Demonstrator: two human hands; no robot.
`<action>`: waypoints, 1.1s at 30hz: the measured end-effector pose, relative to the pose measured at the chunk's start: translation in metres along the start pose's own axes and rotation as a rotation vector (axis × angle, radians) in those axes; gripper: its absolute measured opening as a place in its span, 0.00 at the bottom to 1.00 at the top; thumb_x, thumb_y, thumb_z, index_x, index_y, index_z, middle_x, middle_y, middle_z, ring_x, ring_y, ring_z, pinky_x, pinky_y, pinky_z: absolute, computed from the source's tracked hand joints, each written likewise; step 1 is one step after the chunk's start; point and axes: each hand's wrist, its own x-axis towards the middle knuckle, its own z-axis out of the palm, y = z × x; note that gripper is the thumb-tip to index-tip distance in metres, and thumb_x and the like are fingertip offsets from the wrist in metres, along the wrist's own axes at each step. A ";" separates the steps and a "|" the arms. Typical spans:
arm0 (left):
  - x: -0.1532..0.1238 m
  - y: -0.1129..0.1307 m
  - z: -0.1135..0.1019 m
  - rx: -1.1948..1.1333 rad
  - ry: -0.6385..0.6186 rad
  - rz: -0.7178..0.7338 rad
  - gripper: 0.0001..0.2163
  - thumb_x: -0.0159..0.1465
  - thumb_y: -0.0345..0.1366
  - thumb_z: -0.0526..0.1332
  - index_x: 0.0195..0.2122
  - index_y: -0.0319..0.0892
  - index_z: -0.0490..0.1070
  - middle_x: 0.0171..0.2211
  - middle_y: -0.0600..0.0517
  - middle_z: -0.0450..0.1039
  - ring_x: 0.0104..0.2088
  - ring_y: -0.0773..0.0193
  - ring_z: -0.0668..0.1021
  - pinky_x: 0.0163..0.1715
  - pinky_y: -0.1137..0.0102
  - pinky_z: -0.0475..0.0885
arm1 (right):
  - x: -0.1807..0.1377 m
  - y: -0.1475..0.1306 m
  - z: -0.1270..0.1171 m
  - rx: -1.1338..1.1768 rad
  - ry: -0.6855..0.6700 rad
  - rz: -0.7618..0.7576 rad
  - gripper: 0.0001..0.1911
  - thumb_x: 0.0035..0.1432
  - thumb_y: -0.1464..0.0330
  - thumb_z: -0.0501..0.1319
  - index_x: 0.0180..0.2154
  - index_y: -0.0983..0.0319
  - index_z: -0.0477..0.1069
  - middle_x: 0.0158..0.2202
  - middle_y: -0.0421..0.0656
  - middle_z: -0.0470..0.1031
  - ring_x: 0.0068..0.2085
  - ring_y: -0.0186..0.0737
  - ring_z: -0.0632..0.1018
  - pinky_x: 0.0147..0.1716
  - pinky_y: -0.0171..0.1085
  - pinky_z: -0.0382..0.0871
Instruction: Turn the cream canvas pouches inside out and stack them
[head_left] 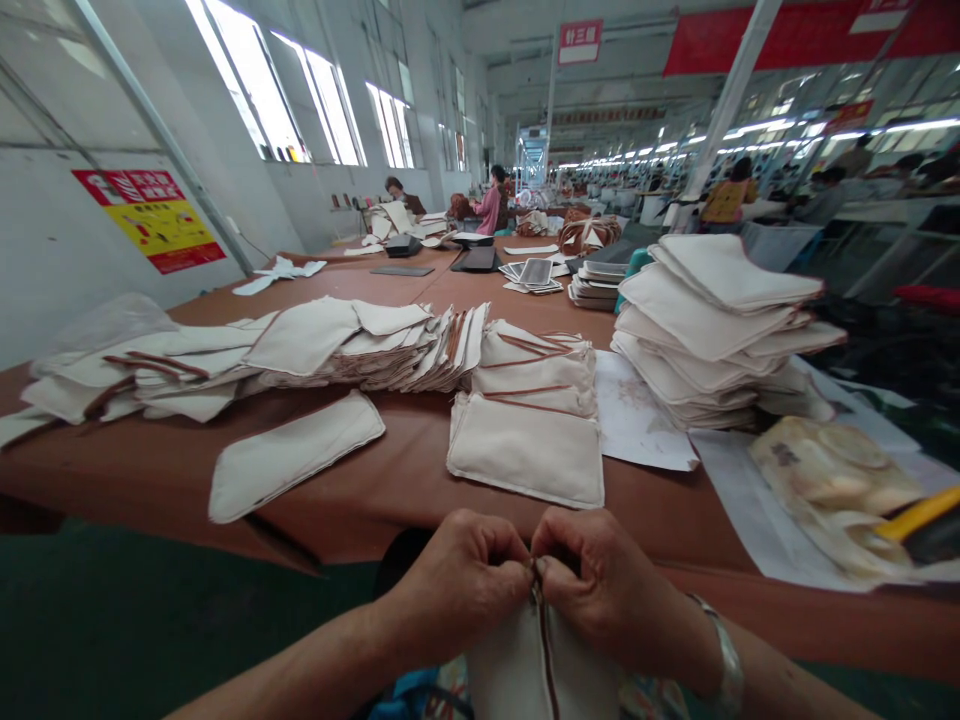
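Both hands meet at the bottom centre, just in front of the table edge. My left hand (461,580) and my right hand (604,585) are closed in pinches on the top of a cream fabric pouch (540,670) with a brown zipper running down its middle. The pouch hangs below the hands toward my lap. A silver bracelet (724,650) sits on my right wrist. On the brown table (375,490) just beyond lie a flat cream pouch (529,450) and a long cream piece (292,455).
Rows of cream pouches (300,350) spread across the left of the table; a tall stack (712,330) stands at right. White paper sheets (757,500) and a plastic-wrapped bundle (832,475) lie at right. Seated people work at the far end (491,200).
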 end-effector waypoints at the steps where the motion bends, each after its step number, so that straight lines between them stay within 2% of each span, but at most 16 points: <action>1: 0.000 0.000 0.000 -0.017 0.006 0.006 0.08 0.52 0.32 0.57 0.24 0.34 0.74 0.19 0.56 0.62 0.21 0.71 0.60 0.20 0.74 0.52 | 0.001 0.001 0.000 0.019 -0.006 0.017 0.06 0.49 0.78 0.56 0.24 0.64 0.67 0.20 0.35 0.65 0.23 0.30 0.64 0.22 0.30 0.53; 5: 0.001 -0.004 0.000 -0.166 -0.028 -0.048 0.09 0.52 0.35 0.59 0.26 0.33 0.74 0.18 0.56 0.61 0.20 0.71 0.59 0.19 0.74 0.52 | 0.002 0.007 -0.007 0.254 -0.112 0.137 0.06 0.52 0.74 0.56 0.27 0.65 0.69 0.22 0.37 0.67 0.25 0.31 0.64 0.23 0.30 0.56; 8: 0.002 -0.008 -0.001 -0.232 -0.056 -0.082 0.10 0.52 0.36 0.61 0.27 0.33 0.75 0.19 0.56 0.62 0.20 0.71 0.59 0.20 0.74 0.52 | 0.002 0.009 -0.013 0.390 -0.165 0.155 0.06 0.55 0.70 0.57 0.31 0.65 0.71 0.26 0.38 0.68 0.27 0.32 0.65 0.26 0.30 0.58; 11: 0.004 -0.010 -0.001 -0.222 -0.062 -0.068 0.10 0.52 0.37 0.61 0.27 0.33 0.75 0.19 0.55 0.63 0.20 0.71 0.60 0.20 0.74 0.52 | 0.003 0.007 -0.012 0.373 -0.170 0.155 0.04 0.53 0.69 0.60 0.30 0.65 0.70 0.24 0.37 0.66 0.26 0.32 0.63 0.24 0.30 0.57; 14: 0.005 -0.010 -0.003 -0.187 -0.070 -0.051 0.11 0.53 0.37 0.61 0.28 0.33 0.76 0.20 0.54 0.64 0.21 0.71 0.60 0.20 0.74 0.52 | 0.004 0.005 -0.008 0.344 -0.143 0.185 0.01 0.50 0.73 0.59 0.27 0.65 0.68 0.21 0.36 0.63 0.24 0.30 0.59 0.21 0.30 0.52; 22: 0.010 -0.013 -0.003 -0.121 -0.111 -0.109 0.15 0.51 0.44 0.66 0.26 0.33 0.75 0.18 0.55 0.62 0.20 0.71 0.59 0.19 0.74 0.51 | -0.001 0.010 0.002 0.284 -0.050 0.139 0.02 0.50 0.75 0.58 0.27 0.65 0.69 0.21 0.36 0.65 0.23 0.30 0.62 0.21 0.30 0.54; 24: 0.011 -0.014 -0.001 -0.149 -0.118 -0.128 0.13 0.50 0.42 0.67 0.25 0.34 0.74 0.17 0.56 0.62 0.20 0.72 0.59 0.19 0.74 0.50 | -0.004 0.011 0.003 0.225 -0.015 0.061 0.04 0.50 0.77 0.57 0.27 0.64 0.69 0.22 0.37 0.65 0.24 0.31 0.63 0.22 0.30 0.55; 27: 0.010 -0.014 0.001 -0.243 -0.127 -0.159 0.09 0.49 0.37 0.65 0.23 0.34 0.73 0.17 0.57 0.63 0.19 0.73 0.59 0.19 0.75 0.50 | -0.010 0.013 0.002 0.111 0.019 -0.184 0.08 0.51 0.79 0.55 0.30 0.64 0.70 0.25 0.39 0.67 0.27 0.34 0.67 0.27 0.32 0.60; 30: 0.005 -0.014 0.001 -0.393 -0.163 -0.224 0.07 0.46 0.33 0.66 0.24 0.35 0.73 0.18 0.56 0.65 0.18 0.72 0.61 0.19 0.75 0.52 | -0.017 0.017 -0.004 -0.082 -0.032 -0.395 0.10 0.56 0.78 0.53 0.35 0.63 0.72 0.29 0.43 0.68 0.29 0.36 0.68 0.29 0.34 0.59; 33: 0.001 -0.014 0.002 -0.603 -0.206 -0.253 0.09 0.48 0.36 0.67 0.23 0.35 0.72 0.18 0.54 0.67 0.17 0.71 0.64 0.19 0.75 0.55 | -0.022 0.020 -0.011 -0.325 -0.082 -0.530 0.12 0.61 0.76 0.52 0.40 0.62 0.73 0.29 0.44 0.68 0.29 0.37 0.66 0.28 0.35 0.57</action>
